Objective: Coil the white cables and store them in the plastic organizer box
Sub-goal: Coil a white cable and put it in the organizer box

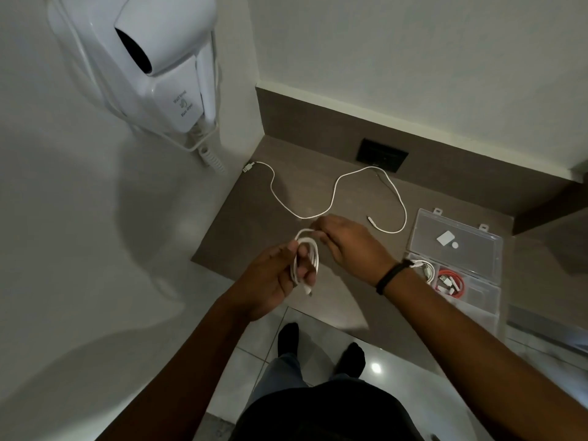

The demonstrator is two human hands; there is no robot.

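My left hand (pixel 270 278) grips a white cable wound into a coil (pixel 315 259), with a plug end hanging below the fingers. My right hand (pixel 346 246) pinches the coil's top loop, just beside the left hand. A second white cable (pixel 334 192) lies loose and wavy on the brown counter behind my hands, one plug near the left wall. The clear plastic organizer box (pixel 477 297) stands open at the right. One of its compartments holds a coiled white cable (pixel 424 268), and the compartment beside it holds a red one (pixel 451 283).
The open box lid (pixel 458 246) lies flat with two small white items on it. A wall-mounted white hair dryer (pixel 152 58) hangs at the upper left. A dark socket plate (pixel 381 155) sits in the counter's back ledge. Tiled floor and my feet show below the counter edge.
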